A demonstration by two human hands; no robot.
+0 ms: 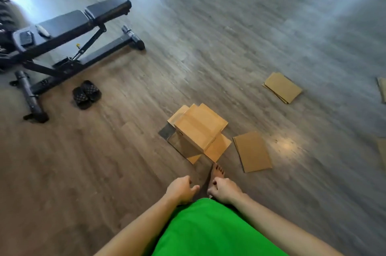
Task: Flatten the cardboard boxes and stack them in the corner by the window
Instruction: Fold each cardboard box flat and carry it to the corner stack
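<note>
An upright brown cardboard box [198, 130] stands on the wood floor with its flaps spread flat around its base. A flattened box [252, 151] lies just right of it, and a second flattened stack [282, 87] lies farther back right. More flat cardboard pieces [382, 88] show at the right edge. My left hand [180, 190] and my right hand [224, 190] hang close together below the upright box, fingers loosely curled, holding nothing. Neither hand touches any cardboard.
A black weight bench [69, 32] stands at the upper left, with a pair of black slippers [86, 93] beside its foot. My bare foot [217, 172] is on the floor just in front of the box. Green clothing [208, 230] fills the bottom centre.
</note>
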